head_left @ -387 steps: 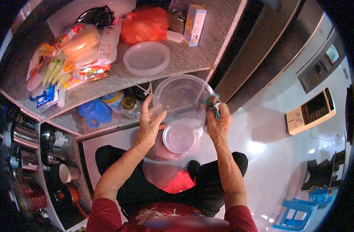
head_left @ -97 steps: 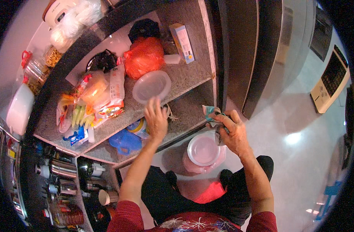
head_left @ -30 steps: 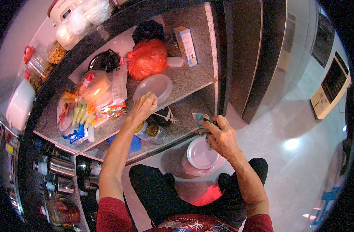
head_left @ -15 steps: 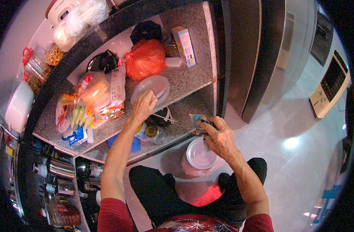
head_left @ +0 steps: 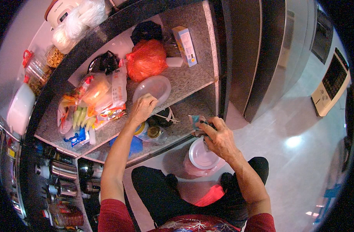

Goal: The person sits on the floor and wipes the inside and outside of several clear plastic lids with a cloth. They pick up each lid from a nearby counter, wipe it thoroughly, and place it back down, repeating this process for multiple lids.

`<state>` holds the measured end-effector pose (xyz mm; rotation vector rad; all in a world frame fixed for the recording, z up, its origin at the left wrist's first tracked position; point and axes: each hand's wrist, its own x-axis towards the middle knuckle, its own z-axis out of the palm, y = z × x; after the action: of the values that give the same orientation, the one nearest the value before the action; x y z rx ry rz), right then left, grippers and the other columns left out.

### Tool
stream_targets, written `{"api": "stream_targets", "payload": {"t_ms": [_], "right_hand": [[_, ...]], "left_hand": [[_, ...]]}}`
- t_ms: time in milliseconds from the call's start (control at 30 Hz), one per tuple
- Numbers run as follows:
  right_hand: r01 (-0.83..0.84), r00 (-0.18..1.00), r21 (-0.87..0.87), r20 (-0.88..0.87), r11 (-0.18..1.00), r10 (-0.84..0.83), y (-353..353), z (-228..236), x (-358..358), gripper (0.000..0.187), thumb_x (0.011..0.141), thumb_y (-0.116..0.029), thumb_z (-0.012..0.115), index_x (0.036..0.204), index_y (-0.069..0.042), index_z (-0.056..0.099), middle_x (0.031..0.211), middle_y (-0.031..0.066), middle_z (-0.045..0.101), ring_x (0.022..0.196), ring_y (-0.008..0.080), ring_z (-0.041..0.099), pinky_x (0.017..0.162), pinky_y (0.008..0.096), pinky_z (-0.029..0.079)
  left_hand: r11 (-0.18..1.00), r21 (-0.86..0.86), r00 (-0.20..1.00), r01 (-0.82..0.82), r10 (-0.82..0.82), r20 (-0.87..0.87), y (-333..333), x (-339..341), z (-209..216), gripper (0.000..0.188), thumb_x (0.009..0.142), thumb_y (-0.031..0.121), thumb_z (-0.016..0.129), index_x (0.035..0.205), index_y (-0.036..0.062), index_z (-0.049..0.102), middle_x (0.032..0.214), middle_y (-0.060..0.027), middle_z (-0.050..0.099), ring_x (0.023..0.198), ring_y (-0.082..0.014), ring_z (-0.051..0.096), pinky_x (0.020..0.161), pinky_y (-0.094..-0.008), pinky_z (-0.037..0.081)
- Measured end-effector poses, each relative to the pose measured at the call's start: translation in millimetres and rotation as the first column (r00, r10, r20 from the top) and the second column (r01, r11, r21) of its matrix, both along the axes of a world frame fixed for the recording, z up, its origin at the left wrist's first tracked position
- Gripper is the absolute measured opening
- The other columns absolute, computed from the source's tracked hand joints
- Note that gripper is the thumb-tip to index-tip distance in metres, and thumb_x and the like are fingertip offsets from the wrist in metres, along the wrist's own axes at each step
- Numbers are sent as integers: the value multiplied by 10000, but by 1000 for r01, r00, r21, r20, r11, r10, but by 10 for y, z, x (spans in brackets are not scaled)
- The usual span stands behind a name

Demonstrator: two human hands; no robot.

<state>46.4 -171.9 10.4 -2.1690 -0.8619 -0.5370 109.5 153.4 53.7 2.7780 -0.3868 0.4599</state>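
While a teal-and-grey cloth jutted from the grasping fingers of the right hand, the translucent lid lay on the shelf at the curled left hand, its grip unclear.

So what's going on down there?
Someone's left hand is curled at the near edge of a round, see-through plastic lid on the shelf. Their right hand holds a crumpled greenish-grey cloth. Below it, a round white tub is on the floor. A red plastic bag lies behind the lid.
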Motion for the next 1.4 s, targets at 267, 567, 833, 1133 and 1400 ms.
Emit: {"api": "stream_targets", "payload": {"t_ms": [267, 567, 833, 1133, 1400], "right_hand": [[-1, 998, 17, 61, 1000, 0, 30, 17, 3, 400, 691, -44, 664, 1083, -121, 650, 927, 105, 505, 846, 306, 555, 669, 419, 525], [22, 999, 127, -46, 992, -16, 22, 18, 36, 373, 711, -47, 661, 1079, -109, 647, 948, 115, 548, 869, 323, 581, 707, 400, 530], [338, 730, 888, -457, 312, 509, 3, 39, 254, 216, 887, -120, 653, 1093, -65, 614, 840, -1, 636, 694, 61, 580, 602, 211, 471], [345, 734, 883, -465, 317, 495, -38, -49, 258, 106, 907, -101, 624, 997, -61, 661, 863, -28, 634, 755, 69, 545, 649, 239, 443], [288, 774, 689, -577, 665, 262, -135, 52, 146, 135, 942, -156, 577, 933, -45, 653, 746, 8, 629, 675, 87, 534, 613, 270, 438]], "left_hand": [[970, 244, 988, -16, -23, 153, -12, 26, 97, 164, 876, 159, 556, 831, 15, 622, 892, -175, 593, 866, -373, 594, 757, -464, 478], [964, 262, 887, -56, -72, 456, -106, -11, 320, 76, 786, 58, 627, 849, 39, 589, 875, -126, 570, 846, -329, 595, 723, -412, 495], [892, 434, 780, 125, -359, 513, -1101, -520, 49, 112, 701, 105, 646, 757, 107, 549, 840, -31, 539, 728, -206, 536, 597, -340, 426], [863, 324, 754, 387, -498, 427, -1777, -753, -72, 285, 703, 229, 713, 932, 90, 616, 1055, -88, 567, 941, -261, 536, 786, -409, 447], [202, -968, 985, -150, -52, -164, -1412, -856, 119, 591, 893, 199, 617, 1392, 51, 338, 1314, -194, 453, 1116, -362, 530, 894, -501, 495]]}}
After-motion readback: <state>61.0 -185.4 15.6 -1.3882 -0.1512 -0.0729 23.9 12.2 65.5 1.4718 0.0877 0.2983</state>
